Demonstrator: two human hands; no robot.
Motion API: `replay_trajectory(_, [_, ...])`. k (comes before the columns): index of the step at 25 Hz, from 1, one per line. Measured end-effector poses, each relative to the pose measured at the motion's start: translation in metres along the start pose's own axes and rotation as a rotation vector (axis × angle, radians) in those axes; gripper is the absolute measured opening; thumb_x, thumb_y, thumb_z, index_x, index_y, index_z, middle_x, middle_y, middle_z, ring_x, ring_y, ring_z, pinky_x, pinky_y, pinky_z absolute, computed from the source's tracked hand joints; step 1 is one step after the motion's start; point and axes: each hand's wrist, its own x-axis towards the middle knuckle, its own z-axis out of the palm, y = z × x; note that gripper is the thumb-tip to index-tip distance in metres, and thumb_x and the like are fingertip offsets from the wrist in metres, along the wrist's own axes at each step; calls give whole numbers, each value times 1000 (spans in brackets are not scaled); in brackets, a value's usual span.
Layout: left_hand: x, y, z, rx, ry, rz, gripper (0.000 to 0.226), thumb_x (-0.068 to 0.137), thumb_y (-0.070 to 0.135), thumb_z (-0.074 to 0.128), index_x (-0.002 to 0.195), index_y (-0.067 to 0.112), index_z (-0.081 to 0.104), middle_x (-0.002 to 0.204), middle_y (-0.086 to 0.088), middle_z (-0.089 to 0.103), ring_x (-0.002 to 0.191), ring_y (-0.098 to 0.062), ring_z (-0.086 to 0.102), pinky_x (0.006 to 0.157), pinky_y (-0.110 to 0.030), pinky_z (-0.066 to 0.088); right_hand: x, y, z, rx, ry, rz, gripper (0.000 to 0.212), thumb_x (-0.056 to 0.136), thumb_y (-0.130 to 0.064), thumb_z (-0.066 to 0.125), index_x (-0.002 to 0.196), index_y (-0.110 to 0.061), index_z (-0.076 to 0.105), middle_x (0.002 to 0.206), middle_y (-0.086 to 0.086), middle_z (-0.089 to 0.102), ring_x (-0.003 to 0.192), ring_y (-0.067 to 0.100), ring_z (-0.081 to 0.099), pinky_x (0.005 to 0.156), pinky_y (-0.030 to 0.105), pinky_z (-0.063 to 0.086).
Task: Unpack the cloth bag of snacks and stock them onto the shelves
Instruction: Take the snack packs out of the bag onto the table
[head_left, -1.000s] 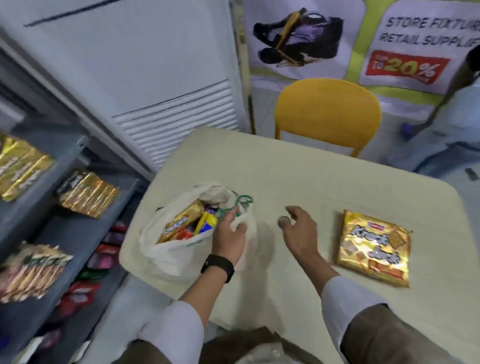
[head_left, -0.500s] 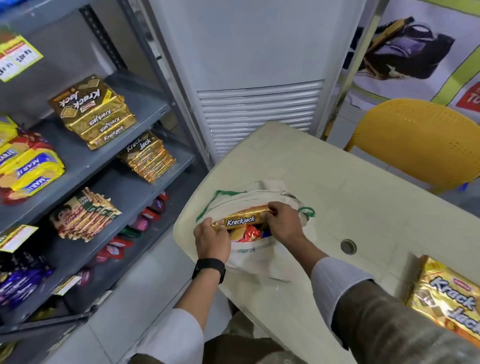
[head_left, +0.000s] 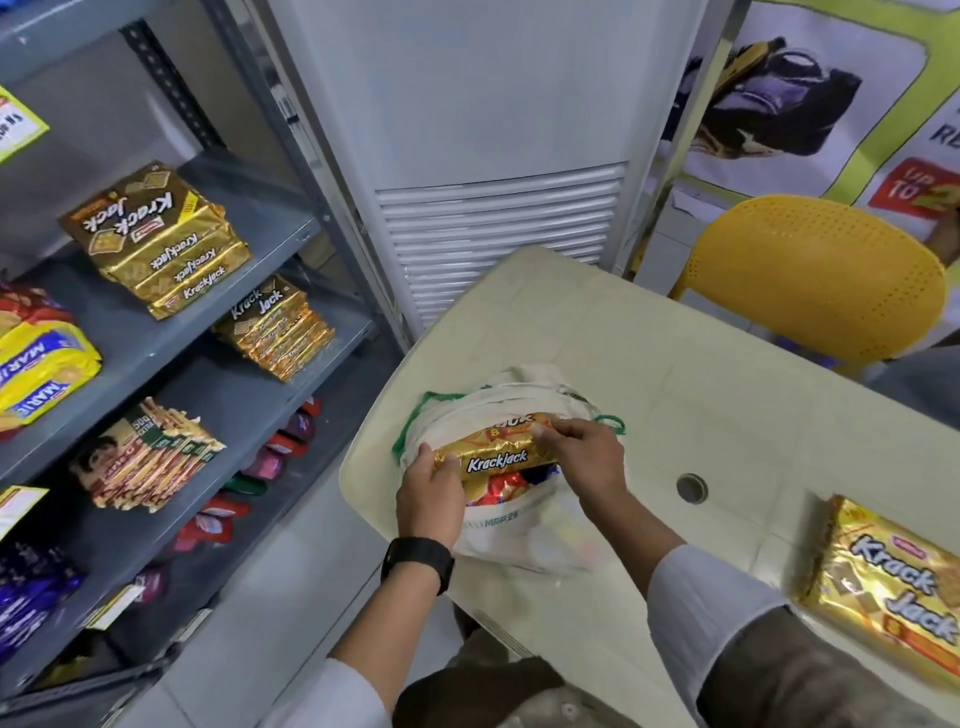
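A gold Krackjack packet (head_left: 496, 454) sits at the mouth of the white cloth bag (head_left: 524, 535), lying crosswise and partly raised out of it, with red and blue wrappers visible beneath it inside the bag. The left hand (head_left: 428, 499) clasps the packet's left end, fingers wrapped over the crimped edge, while the right hand (head_left: 584, 457) pinches its right end; holding both ends likely keeps the long, slippery packet level as it clears the bag's green-trimmed rim. The bag slumps on the near left corner of the pale table (head_left: 675, 415), close to the edge that faces the shelving, which makes for a short carry. To the right on the table, well apart from the bag, lies a larger Krack Jack pack (head_left: 888, 592), flat and face up, seemingly set aside for stocking. On the left, the grey shelves (head_left: 156, 332) already carry stacked Krackjack packs (head_left: 161, 244) on the upper tier and a second stack (head_left: 278, 332) one tier lower, so the packet in hand probably belongs with one of those. A yellow chair (head_left: 821, 280) stands at the far side of the table.
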Motion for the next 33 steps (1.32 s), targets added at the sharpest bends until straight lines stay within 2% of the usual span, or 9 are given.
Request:
replay_trajectory(2, [-29,1,3,-110,-105,-2,57,102,29,51,156,23,33,144,6,53,130,-23,55,107,-40,47,-8,13,-25,84,36,20,14,69,-27,91,66,-34,80,71,-13,76,82,16,74,86,41,60])
replay_trajectory(8, [-115,-4,44,-204,-377,98,37,102,21,55,138,27,57,128,13,68,114,-1,62,89,-17,43,-49,61,-131,337,139,108,23,66,-10,92,87,-17,85,88,7,81,90,29,77,89,48,62])
replay_trajectory(13, [-151,-23,114,-67,-590,104,37,91,25,60,127,32,65,122,11,72,120,-13,63,103,-34,44,-100,123,-210,475,336,199,31,70,-5,90,100,-8,83,92,4,82,90,25,77,89,44,62])
replay_trajectory(17, [-180,-57,171,95,-816,-95,44,84,25,63,129,21,63,125,4,71,121,-16,62,105,-33,44,-147,182,-277,555,547,244,37,68,4,87,103,-8,82,98,3,82,95,19,74,89,37,58])
replay_trajectory(20, [-198,-87,209,231,-962,-219,33,93,7,56,125,9,64,111,-1,76,102,-13,69,83,-21,55,-181,230,-306,577,629,317,38,70,10,83,103,-8,82,98,1,81,97,17,74,88,34,57])
replay_trajectory(23, [-215,-127,247,434,-1084,-159,60,73,18,63,133,18,61,130,0,69,122,-19,61,107,-34,48,-212,284,-320,592,724,430,34,73,7,82,104,-8,82,101,0,81,101,20,73,98,42,56])
replay_trajectory(25, [-220,-146,268,520,-1114,-155,82,69,21,65,149,21,46,150,0,52,136,-20,49,117,-37,36,-222,315,-322,629,772,506,33,75,6,82,105,-7,81,104,2,80,104,24,72,102,46,55])
replay_trajectory(28, [-225,-158,288,588,-1086,-129,78,81,12,60,154,25,37,155,6,38,144,-18,35,108,-27,32,-220,339,-321,645,804,559,31,76,7,81,103,-9,81,105,4,80,106,28,70,100,46,55])
replay_trajectory(33, [-210,-152,290,627,-1079,-61,53,90,4,56,138,25,55,139,5,53,126,-15,52,97,-24,35,-204,318,-313,341,873,705,12,88,-8,69,93,-14,78,111,14,77,96,30,64,85,39,52])
